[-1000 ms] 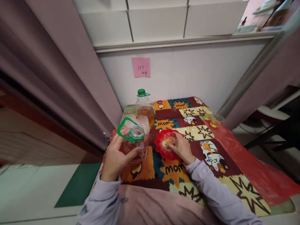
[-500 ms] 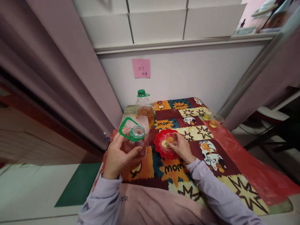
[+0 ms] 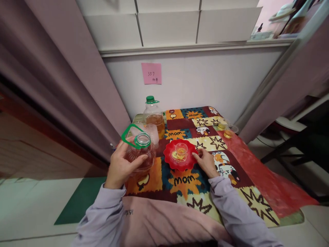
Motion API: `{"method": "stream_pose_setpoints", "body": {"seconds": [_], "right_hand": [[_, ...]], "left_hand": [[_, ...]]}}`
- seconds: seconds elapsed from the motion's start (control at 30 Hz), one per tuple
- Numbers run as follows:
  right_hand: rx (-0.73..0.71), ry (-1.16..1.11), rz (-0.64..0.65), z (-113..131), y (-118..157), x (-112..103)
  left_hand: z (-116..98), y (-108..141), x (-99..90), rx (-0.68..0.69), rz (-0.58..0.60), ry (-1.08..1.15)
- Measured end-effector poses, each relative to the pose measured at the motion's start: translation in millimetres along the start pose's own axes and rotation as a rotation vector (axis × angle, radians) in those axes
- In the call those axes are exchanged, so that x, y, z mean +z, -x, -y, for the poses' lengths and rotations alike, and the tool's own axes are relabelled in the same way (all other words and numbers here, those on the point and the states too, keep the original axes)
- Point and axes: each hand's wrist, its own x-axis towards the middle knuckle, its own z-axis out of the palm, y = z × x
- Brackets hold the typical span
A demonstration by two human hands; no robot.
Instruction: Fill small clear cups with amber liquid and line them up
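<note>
My left hand (image 3: 124, 163) is wrapped round a clear plastic jug (image 3: 144, 161) with a green handle ring and an uncapped mouth, at the near left of the table. My right hand (image 3: 205, 162) pinches the right rim of a red scalloped plate (image 3: 172, 164). A small clear plastic cup (image 3: 181, 149) with some yellowish liquid stands on that plate. Just beyond the jug in my left hand are stacks of clear plastic cups (image 3: 153, 134). Behind them is a second jug (image 3: 155, 121), green-capped and partly filled with amber liquid.
Cups with yellow liquid (image 3: 227, 133) stand at the table's right edge. Patterned mats (image 3: 183, 180) and a red plastic sheet (image 3: 259, 183) cover the table. A white wall (image 3: 195, 79) with a pink note (image 3: 151, 73) rises behind; a curtain (image 3: 74, 75) hangs at left.
My right hand has let go of the small cup, leaving it on the red plate, and moved right to the plate's rim. My left hand still holds the jug. The view has shifted slightly.
</note>
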Motion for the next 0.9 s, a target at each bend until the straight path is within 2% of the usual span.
{"method": "stream_pose_setpoints", "body": {"seconds": [0.3, 0.5, 0.6, 0.67, 0.73, 0.83, 0.9], "right_hand": [[0.0, -0.141, 0.026, -15, 1, 9], [-0.01, -0.263, 0.043, -21, 4, 11], [-0.02, -0.271, -0.056, -17, 6, 6], [-0.071, -0.265, -0.156, -9, 8, 0], [-0.184, -0.244, -0.195, 3, 11, -5], [-0.359, -0.145, -0.16, 19, 18, -8], [-0.39, -0.056, -0.119, 23, 27, -4]], "left_hand": [[-8, -3, 7.7, 0.004, -0.009, 0.023], [-5, -6, 10.2, 0.013, -0.014, 0.017], [-4, -7, 10.8, 0.018, -0.02, 0.028], [-5, -8, 11.0, 0.025, -0.022, 0.036], [-7, -9, 10.9, 0.032, -0.026, 0.046], [-10, -10, 10.2, 0.037, -0.029, 0.048], [-12, -11, 9.2, 0.039, -0.028, 0.038]]}}
